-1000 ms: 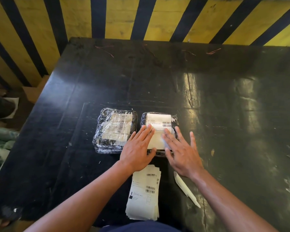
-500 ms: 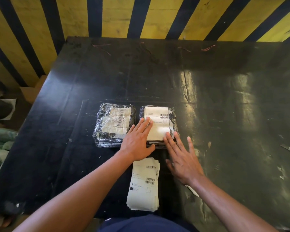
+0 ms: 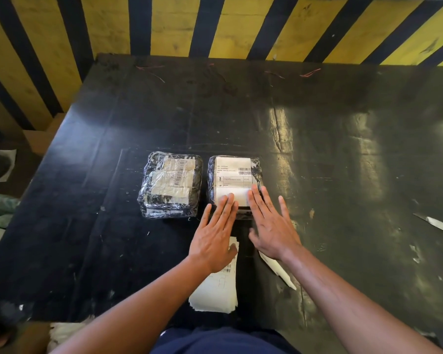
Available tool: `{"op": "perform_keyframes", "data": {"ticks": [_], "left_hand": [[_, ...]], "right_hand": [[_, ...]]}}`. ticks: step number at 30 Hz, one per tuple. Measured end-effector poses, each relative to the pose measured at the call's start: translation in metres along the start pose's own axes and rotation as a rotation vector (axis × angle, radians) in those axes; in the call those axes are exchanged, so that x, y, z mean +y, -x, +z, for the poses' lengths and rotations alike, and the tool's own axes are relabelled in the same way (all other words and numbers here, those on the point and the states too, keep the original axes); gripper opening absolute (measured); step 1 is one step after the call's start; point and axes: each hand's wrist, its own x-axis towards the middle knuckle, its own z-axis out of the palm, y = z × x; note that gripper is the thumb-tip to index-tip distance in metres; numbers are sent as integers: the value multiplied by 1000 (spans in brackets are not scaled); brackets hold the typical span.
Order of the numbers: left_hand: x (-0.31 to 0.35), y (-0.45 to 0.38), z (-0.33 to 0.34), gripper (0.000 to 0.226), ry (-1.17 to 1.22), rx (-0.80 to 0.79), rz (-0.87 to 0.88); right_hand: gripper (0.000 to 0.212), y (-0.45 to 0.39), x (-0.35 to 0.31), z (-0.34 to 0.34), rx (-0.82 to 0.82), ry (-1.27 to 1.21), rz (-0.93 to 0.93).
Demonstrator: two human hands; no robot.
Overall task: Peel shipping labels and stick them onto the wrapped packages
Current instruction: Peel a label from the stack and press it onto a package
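Head view: left hand (image 3: 214, 238) covers label stack (image 3: 215, 292).

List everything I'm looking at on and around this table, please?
Wrapped packages: 2, dark under clear film, side by side mid-table; left package, right package.
Shipping label: 1, white, on top of the right package.
Label stack: 1, white, near table edge, partly under the left hand.
Backing strip: 1, white, beside the stack, partly under the right wrist.
Paper scrap: 1, white, far right of the table.
Table: 1, black, scuffed.
Wall: yellow and black stripes, behind the table.
Left hand: flat, fingertips on the label's near edge.
Right hand: flat, fingertips on the label's near right corner.
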Motion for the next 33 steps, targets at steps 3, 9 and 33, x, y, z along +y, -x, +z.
{"op": "perform_keyframes", "data": {"ticks": [3, 9, 33], "left_hand": [[-14, 12, -1, 104, 26, -14, -15], [-9, 4, -31, 90, 145, 10, -6], [-40, -62, -78, 77, 158, 21, -59]], "right_hand": [[101, 2, 1, 0, -3, -2, -3], [102, 2, -6, -4, -25, -45, 21], [106, 3, -11, -9, -7, -116, 34]]}}
